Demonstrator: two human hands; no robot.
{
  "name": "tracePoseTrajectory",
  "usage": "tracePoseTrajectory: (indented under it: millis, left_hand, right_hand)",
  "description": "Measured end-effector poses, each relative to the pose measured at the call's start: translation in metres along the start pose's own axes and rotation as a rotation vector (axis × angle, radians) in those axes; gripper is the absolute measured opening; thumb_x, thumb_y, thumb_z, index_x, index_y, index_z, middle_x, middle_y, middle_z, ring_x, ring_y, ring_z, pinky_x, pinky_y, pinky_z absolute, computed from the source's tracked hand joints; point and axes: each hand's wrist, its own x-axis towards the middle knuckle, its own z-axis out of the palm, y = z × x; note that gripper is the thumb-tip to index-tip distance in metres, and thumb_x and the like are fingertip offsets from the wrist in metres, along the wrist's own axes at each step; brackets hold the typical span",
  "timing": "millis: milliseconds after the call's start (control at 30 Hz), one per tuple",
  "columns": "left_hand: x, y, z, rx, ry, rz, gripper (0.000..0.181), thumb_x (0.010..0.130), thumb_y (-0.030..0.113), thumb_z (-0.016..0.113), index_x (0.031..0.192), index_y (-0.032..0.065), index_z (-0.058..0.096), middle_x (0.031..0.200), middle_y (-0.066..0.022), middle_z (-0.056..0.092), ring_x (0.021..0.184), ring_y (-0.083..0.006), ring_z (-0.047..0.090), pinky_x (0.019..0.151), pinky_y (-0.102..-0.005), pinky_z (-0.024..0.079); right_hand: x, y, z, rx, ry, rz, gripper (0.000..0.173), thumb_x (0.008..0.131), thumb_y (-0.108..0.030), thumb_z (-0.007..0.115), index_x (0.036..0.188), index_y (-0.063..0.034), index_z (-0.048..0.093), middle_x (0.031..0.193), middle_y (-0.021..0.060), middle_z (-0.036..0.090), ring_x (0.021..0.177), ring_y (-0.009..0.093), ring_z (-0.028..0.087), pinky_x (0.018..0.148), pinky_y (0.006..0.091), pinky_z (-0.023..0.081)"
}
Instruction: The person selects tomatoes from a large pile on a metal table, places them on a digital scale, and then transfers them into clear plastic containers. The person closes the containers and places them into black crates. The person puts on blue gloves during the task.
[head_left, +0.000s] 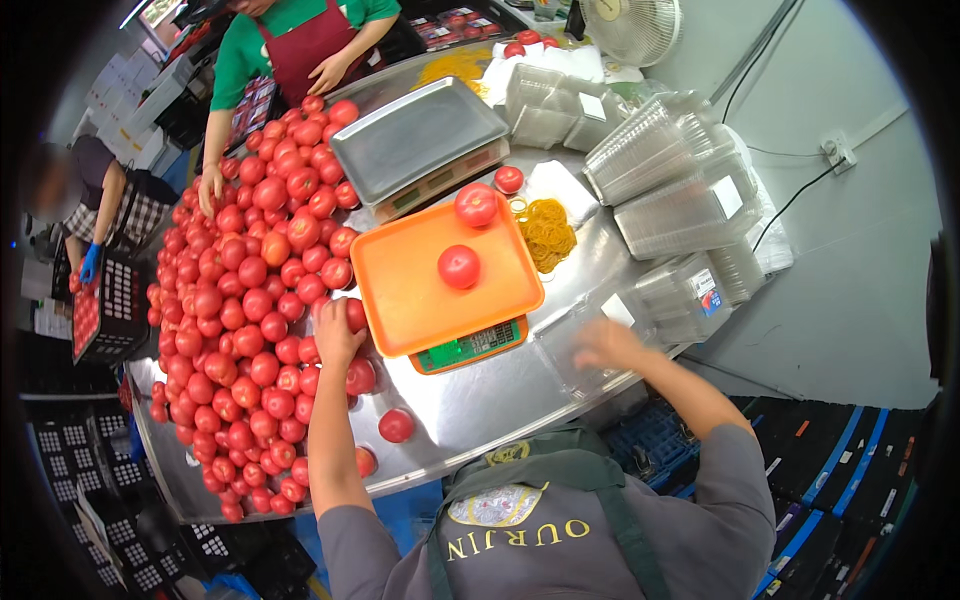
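Observation:
My left hand (339, 330) lies at the right edge of a large heap of red tomatoes (247, 337), its fingers against a tomato (356, 315) beside the tray; whether it grips that tomato is unclear. An orange plastic tray (405, 300) sits on a digital scale (472, 345) with a green keypad, and bears two tomatoes, one near the middle (459, 267) and one at the far edge (476, 205). My right hand (607, 345), blurred, is over a clear plastic clamshell box (559, 337) right of the scale; its finger state is hard to tell. A loose tomato (396, 425) rests near the front edge.
Behind the tray stands a second scale with a metal pan (420, 139). Yellow rubber bands (546, 234) lie beside the tray. Stacked clear containers (675, 180) and a fan (634, 26) line the right side. A co-worker (300, 52) reaches into the heap; another person (112, 187) handles a crate.

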Motion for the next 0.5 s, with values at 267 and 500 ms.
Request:
tracePoseTrajectory:
  millis: [267,500]
  left_hand:
    - [0.025,0.111,-0.075,-0.236,0.237,-0.025,0.072,0.061,0.021,0.082,0.126,0.0089,0.053,0.117,-0.0139,0.056,0.11,-0.0343,0.052,0.102,-0.0466,0.038]
    - [0.006,0.161,-0.072,-0.064,0.186,-0.042,0.071,0.066,0.017,0.079,0.131,0.0088,0.05,0.12,-0.0119,0.054,0.117,-0.0309,0.051,0.108,-0.0474,0.032]
  right_hand:
    - [0.195,0.154,-0.045,-0.316,0.528,0.517,0.012,0.084,-0.009,0.059,0.088,-0.0018,0.068,0.096,0.0174,0.065,0.092,0.036,0.063,0.079,0.0457,0.052]
    - [0.232,0.161,-0.044,-0.492,0.337,0.451,0.015,0.081,-0.009,0.057,0.082,-0.0034,0.071,0.09,0.0187,0.068,0.084,0.035,0.067,0.074,0.0453,0.054]
